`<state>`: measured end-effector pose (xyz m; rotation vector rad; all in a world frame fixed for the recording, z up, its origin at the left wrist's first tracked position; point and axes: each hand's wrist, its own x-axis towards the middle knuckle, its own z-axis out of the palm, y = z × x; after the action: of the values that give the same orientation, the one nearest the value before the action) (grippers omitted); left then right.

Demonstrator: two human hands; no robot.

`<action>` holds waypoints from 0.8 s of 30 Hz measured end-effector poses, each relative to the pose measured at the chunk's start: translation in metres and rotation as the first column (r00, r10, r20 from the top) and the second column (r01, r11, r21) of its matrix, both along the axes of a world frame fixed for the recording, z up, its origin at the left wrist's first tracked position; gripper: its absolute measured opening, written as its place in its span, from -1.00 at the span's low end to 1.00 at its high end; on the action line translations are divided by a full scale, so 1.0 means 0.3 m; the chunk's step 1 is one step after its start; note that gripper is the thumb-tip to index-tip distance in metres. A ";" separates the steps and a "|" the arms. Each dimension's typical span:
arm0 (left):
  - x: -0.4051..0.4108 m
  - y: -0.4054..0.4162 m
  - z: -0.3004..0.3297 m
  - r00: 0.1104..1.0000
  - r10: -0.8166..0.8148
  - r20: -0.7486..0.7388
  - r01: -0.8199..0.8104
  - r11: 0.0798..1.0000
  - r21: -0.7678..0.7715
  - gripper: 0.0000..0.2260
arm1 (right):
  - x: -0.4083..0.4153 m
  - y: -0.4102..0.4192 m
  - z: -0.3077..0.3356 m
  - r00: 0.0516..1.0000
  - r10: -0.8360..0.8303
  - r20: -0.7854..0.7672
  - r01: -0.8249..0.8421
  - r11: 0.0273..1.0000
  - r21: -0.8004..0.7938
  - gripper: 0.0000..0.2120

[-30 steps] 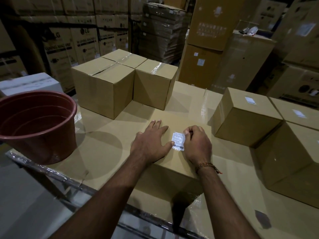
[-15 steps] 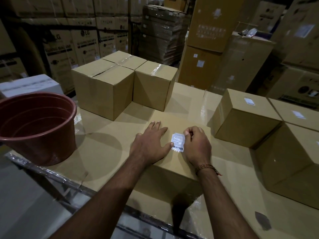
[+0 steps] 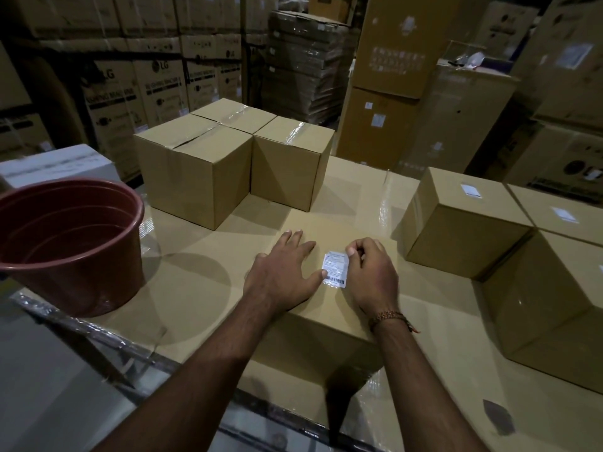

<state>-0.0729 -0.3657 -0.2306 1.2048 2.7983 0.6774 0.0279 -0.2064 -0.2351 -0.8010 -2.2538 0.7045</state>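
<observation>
Left hand (image 3: 287,272) was laid flat, fingers straight, on top of the closed cardboard box (image 3: 326,305), its thumb tip touching the left edge of the barcode label (image 3: 334,267) stuck on that top between the two hands. Right hand (image 3: 372,275) was curled with nothing held, its thumb tip set against the label's upper right corner. It was judged that the label would best be rubbed down from centre to edges, corners last, with the box steadied under the flat palm.

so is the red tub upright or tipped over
Upright: the red tub stands on its base on the cardboard surface, open mouth facing up.
</observation>
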 end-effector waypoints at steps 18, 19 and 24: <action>0.002 -0.001 0.003 1.000 -0.001 -0.002 0.001 1.000 -0.016 -0.33 | 0.012 0.001 0.011 0.997 0.030 -0.068 -0.039 0.990 -0.136 -0.87; 0.002 -0.001 0.005 1.000 -0.002 -0.001 0.002 1.000 -0.017 -0.33 | 0.015 0.000 0.014 0.996 0.042 -0.076 -0.054 0.986 -0.159 -0.87; 0.003 -0.002 0.007 1.000 -0.001 -0.002 0.001 1.000 -0.022 -0.33 | 0.039 0.002 0.023 0.989 0.139 -0.048 -0.146 0.962 -0.232 -0.91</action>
<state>-0.0720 -0.3663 -0.2285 1.2041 2.7987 0.6443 0.0396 -0.2059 -0.2282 -0.7357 -2.2429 1.0611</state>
